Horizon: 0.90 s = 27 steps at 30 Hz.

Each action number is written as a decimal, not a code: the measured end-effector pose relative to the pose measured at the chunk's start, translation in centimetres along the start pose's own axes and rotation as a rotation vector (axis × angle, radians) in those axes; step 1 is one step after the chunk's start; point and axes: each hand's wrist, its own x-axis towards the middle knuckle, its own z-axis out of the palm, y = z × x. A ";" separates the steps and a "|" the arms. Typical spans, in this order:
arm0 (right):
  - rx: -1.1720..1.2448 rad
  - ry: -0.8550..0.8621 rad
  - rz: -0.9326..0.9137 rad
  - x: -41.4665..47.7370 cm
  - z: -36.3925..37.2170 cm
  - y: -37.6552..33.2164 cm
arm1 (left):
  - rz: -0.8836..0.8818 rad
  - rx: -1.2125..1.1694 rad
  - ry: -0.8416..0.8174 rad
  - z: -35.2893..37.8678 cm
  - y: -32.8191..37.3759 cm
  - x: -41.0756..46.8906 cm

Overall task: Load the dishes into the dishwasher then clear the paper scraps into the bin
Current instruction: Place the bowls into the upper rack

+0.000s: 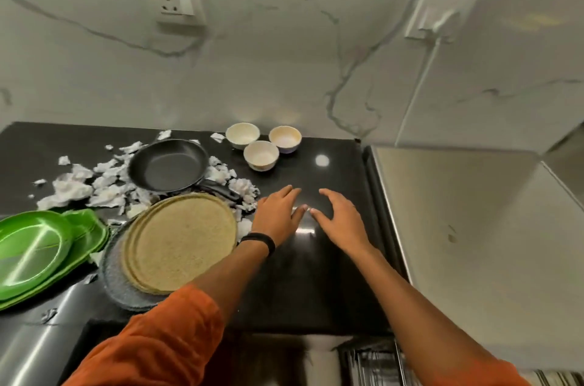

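Left hand (278, 216), right hand (340, 220) spread flat over tabletop (316, 284), fingers (330, 197) straight, empty. Best started with bowls (261, 155) upper centre, nested before lifting; paper scraps (72, 186) later.

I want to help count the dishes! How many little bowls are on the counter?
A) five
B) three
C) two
B: three small bowls sit close together on the black counter near the wall, to the right of the frying pan.
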 end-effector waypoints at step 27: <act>-0.116 -0.078 -0.371 11.1 3.2 -4.8 | -0.089 -0.047 0.094 -4.0 -7.4 5.5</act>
